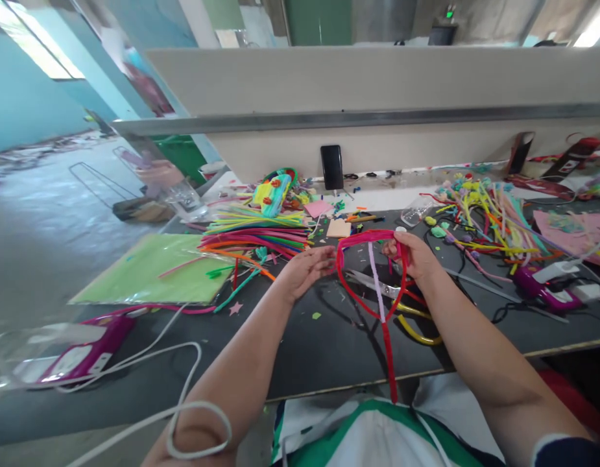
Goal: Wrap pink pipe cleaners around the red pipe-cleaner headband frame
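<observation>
My right hand [412, 257] is closed on the upper right corner of a red pipe-cleaner shape [365, 235]. Its flat band runs across the top, its sides curve down to a point, and a red tail hangs toward my lap. A lilac pipe cleaner [376, 279] runs down its middle. My left hand [309, 271] is beside the shape's left edge, fingers stretched and slightly bent; whether the fingertips touch it I cannot tell. Behind the shape, scissors [419, 332] with yellow handles lie on the dark table [329, 350], partly hidden.
Pipe-cleaner bundles [261, 235] lie at the left near a green sheet pack [148, 269]. A tangled colourful pile [489, 214] sits at the right. Purple devices [93, 350] with white cables flank both sides. A phone [332, 167] leans on the partition [401, 136].
</observation>
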The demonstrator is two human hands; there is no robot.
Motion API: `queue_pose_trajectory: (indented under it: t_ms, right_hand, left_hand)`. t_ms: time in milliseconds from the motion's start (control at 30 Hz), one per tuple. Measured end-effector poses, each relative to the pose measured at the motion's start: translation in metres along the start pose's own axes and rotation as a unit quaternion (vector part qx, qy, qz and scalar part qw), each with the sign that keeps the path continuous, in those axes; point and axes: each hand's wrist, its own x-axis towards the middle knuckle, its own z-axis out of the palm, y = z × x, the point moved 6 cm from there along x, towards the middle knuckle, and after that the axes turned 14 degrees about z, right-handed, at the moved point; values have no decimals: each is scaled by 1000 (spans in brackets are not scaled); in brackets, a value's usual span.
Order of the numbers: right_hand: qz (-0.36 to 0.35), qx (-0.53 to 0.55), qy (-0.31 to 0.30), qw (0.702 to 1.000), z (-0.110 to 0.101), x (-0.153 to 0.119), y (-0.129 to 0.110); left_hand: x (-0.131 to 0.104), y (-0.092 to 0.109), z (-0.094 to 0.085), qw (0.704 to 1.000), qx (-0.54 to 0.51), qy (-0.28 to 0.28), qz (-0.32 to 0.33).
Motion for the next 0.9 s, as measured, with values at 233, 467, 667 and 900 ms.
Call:
queue_pose_trajectory:
  t_ms: [233, 467, 667, 900]
  right_hand:
    - [32, -61, 23, 997, 2, 1, 5]
    - [40, -90, 12, 995, 7, 1, 10]
    - [50, -95, 24, 994, 4, 0, 10]
    - [52, -133, 60, 988, 3, 1, 14]
  left_hand:
    - [-8, -19, 18, 999, -10, -18, -46]
    - [-8, -18, 15, 998, 24, -26, -53]
    - [-5, -27, 4, 997, 53, -18, -53]
    - [-1, -27, -5, 994, 106, 12, -21]
